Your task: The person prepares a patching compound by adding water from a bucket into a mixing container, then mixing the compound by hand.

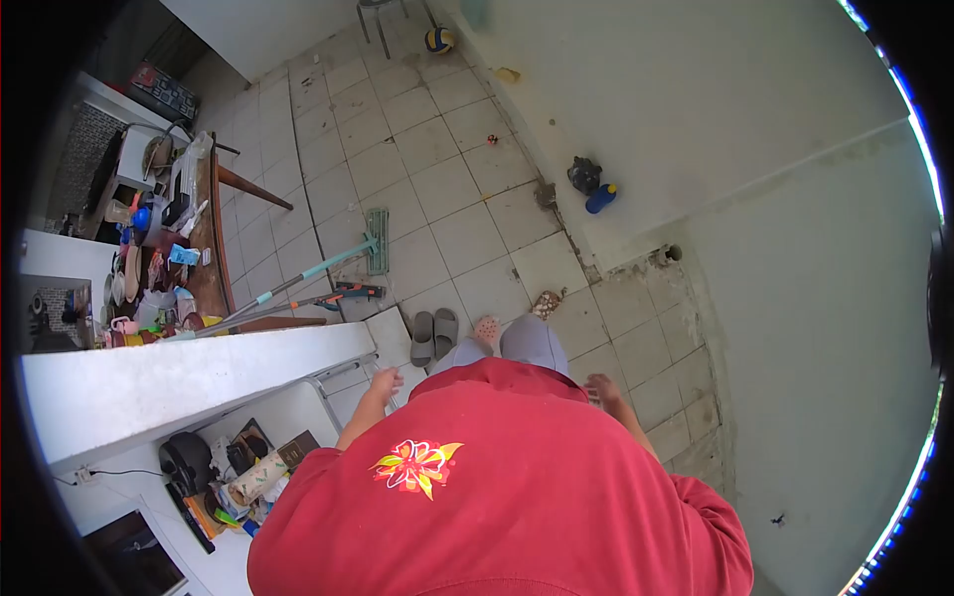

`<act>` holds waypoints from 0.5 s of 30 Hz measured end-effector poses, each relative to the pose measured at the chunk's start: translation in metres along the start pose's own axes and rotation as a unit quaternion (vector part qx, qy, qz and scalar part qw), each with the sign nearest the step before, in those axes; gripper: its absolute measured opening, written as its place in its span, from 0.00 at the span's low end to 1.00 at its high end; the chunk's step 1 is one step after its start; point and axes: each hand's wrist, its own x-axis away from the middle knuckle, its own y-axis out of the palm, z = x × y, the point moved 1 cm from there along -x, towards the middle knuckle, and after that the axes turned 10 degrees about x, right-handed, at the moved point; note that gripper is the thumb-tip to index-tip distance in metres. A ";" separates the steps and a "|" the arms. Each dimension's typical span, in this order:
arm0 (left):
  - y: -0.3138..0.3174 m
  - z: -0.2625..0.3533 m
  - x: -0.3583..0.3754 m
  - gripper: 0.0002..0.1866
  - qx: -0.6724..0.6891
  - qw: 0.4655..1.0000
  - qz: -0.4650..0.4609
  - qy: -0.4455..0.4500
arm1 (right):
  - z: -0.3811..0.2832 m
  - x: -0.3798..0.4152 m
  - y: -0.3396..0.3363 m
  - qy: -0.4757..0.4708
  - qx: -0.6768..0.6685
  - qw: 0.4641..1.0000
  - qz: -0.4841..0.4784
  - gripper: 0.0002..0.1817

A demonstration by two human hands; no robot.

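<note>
My left hand (pixel 387 383) hangs beside my body on the left of the view, its fingers a little apart and nothing in them. On the other side my right hand (pixel 600 389) is low by my hip, fingers slightly spread and empty. Between them are my red shirt (pixel 517 477) with a flower print and my grey trousers (pixel 534 343). A pair of grey slippers (pixel 433 338) lies on the tiles ahead of the hand on the left. One foot (pixel 487 330) in a pink shoe shows, and a patterned brown thing (pixel 547 303) is near the other leg.
Mops (pixel 316 268) lean over a low white wall (pixel 199 382). A cluttered wooden table (pixel 221 238) stands at the left. A blue bottle (pixel 600 199) and a dark bundle (pixel 584 175) sit on the ledge at right. A ball (pixel 438 40) lies by a stool (pixel 383 8).
</note>
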 end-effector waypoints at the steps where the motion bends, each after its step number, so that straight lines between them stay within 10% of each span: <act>1: 0.010 0.039 -0.007 0.16 0.028 0.999 0.009 0.013 | -0.002 -0.004 0.009 0.012 0.065 0.997 -0.042 0.16; 10: 0.098 0.216 -0.075 0.15 0.016 0.994 0.028 0.104 | -0.111 -0.158 -0.032 0.047 0.274 0.958 -0.074 0.18; 15: 0.232 0.223 -0.083 0.47 -0.262 0.957 -0.117 -0.032 | -0.314 -0.261 -0.062 0.019 0.188 0.980 -0.053 0.16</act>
